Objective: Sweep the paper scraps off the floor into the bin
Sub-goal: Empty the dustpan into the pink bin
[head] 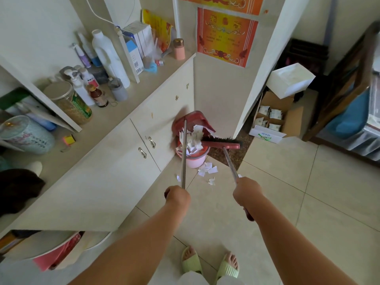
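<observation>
Two feet in pale green slippers stand on beige floor tiles w/ thin dark grout lines, nearest the viewer. Just above, both forearms reach fwd. Left hand is clenched round the metal handle of a red dustpan; right hand grips the metal handle of a red broom, its red end sticking out below the wrist.

Past the hands, a few white paper scraps lie on the tile just in front of a pink bin, which sits on the floor against the white cabinet. More scraps heap in the bin's mouth; dustpan is tilted over it, broom head w/ dark bristles lies level across the rim's right side.

Left: cabinet doors w/ small metal pulls, countertop crowded w/ bottles, a grain-filled jar, boxes, a pink tumbler further back.

Right of bin: a strip of dark speckled floor at a white pillar's foot. Beyond, an open cardboard box of small packets, a white box on top, dark wooden frame at far right. Orange-red poster hangs on the far wall.
</observation>
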Motion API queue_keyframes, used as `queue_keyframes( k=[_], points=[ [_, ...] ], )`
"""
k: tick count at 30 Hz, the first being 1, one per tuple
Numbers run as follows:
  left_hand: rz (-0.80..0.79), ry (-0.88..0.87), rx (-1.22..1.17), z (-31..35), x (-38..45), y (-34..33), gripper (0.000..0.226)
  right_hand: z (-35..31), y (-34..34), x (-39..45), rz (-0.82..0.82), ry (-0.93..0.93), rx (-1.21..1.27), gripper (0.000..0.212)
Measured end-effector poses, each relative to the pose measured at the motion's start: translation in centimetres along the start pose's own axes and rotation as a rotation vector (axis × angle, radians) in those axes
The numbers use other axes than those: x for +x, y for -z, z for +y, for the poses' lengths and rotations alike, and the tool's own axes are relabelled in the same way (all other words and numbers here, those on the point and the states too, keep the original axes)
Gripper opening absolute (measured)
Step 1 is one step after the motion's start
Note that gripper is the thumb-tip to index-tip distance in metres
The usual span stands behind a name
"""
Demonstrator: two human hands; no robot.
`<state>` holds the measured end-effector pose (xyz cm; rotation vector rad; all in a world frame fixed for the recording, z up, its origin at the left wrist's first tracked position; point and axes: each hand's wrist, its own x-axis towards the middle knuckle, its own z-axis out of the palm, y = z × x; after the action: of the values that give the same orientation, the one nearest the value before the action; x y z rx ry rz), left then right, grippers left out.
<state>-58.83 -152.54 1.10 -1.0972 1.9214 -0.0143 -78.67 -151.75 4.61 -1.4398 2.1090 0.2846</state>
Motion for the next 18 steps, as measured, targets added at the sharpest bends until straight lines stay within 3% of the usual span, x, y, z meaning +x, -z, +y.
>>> queue_keyframes(
  k=[7,18],
  points=[
    [0.003,-0.053,-0.018,0.9,-0.5,-1.1,0.073,-0.4,0.2,-0.5,-0.029,0.019,-0.015,0.036],
    [-0.041,0.018,-0.007,2.1,-2.8,-1.8,0.071,-0.3,0.7,-1.1,-0.167,-0.062,0.181,0.034]
  ],
)
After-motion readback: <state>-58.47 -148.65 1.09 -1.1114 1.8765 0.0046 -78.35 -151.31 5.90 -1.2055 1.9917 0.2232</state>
